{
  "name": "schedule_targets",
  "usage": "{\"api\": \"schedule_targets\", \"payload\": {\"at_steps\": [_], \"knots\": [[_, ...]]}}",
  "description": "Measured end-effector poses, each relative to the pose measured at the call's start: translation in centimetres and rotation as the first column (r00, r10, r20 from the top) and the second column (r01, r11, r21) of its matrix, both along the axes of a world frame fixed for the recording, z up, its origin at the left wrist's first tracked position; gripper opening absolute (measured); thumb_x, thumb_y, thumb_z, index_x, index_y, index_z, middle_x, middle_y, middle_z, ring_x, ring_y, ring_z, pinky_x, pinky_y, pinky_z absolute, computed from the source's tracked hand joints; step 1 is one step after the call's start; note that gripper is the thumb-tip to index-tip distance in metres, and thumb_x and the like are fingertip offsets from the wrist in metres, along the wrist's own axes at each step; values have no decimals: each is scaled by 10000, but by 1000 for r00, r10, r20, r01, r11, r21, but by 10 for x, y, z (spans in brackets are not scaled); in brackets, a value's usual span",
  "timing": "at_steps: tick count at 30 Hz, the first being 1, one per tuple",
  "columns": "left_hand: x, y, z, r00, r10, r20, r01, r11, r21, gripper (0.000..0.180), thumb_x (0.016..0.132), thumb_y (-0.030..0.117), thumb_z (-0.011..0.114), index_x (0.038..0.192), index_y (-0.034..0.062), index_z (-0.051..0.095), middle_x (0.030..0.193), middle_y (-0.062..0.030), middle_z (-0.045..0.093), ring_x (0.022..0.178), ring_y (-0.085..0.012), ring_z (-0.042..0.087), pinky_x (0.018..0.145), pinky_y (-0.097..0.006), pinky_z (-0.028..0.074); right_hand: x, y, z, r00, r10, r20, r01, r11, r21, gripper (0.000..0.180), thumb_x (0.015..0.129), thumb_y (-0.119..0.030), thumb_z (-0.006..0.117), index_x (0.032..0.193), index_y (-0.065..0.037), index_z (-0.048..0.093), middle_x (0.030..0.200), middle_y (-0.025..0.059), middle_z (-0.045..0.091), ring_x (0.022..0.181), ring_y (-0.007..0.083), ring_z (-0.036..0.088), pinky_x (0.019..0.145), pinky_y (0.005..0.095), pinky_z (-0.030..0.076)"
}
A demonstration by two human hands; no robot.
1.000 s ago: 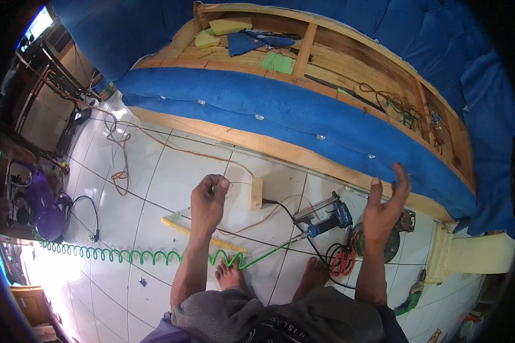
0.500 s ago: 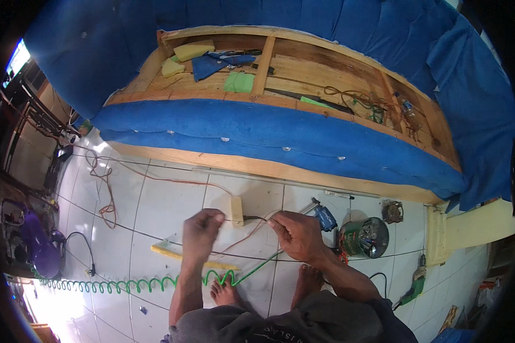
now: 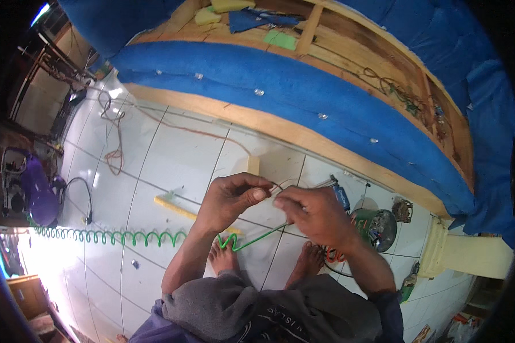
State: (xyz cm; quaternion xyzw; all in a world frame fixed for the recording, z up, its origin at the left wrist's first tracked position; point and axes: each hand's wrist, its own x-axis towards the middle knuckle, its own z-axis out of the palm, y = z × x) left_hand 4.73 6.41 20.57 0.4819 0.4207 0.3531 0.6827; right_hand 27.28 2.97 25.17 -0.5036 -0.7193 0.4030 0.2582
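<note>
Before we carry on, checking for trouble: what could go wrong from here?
The thin dark strand at the left hand might slip, being so fine, or be tugged by the right hand close beside it. The green coiled hose passes by the bare left foot, so a step could snag it.

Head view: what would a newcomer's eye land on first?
Probably the blue padded front, sweeping across the upper part. Next, mid-picture, the left hand and right hand, close together, a thin dark strand between them. Then the green coiled hose, running in from lower left.
</note>
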Motion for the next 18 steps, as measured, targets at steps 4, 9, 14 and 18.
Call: {"api": "schedule_targets", "payload": {"at_steps": [4,9,14,18], "knots": [[-13,10,-37,957,186,-224,-193,981,-7,344,1014,335,632,1145,28,719,903,-14,696,814,-83,545,713,-226,437,46,39,45,927,-363,95,365,931,-14,133,965,-155,665,965,-38,727,662,-6,610,616,57,540,584,261,454],[-30,2,-92,937,330,-111,-348,891,-292,298,1027,257,586,1163,8,677,948,-8,630,677,-51,449,575,-201,353,115,120,115,545,-837,53,551,406,729,539,942,-473,672,1189,5,690,1160,156,726,1023,240,683,874,389,530],[-35,-8,-119,936,331,-120,-351,909,-227,302,888,64,584,1176,6,657,1014,-21,628,813,-96,522,735,-240,426,112,60,61,718,-647,-258,626,436,647,358,952,-232,717,1242,-26,673,1151,109,705,1027,177,669,836,323,536],[-35,1,-116,936,350,35,-344,931,-120,356,864,-53,553,1216,-33,603,1119,-84,625,1061,-176,593,951,-291,477,147,-13,17,615,-754,-231,772,515,373,306,967,-202,694,1214,-21,682,991,63,718,770,104,662,627,260,506]]}}
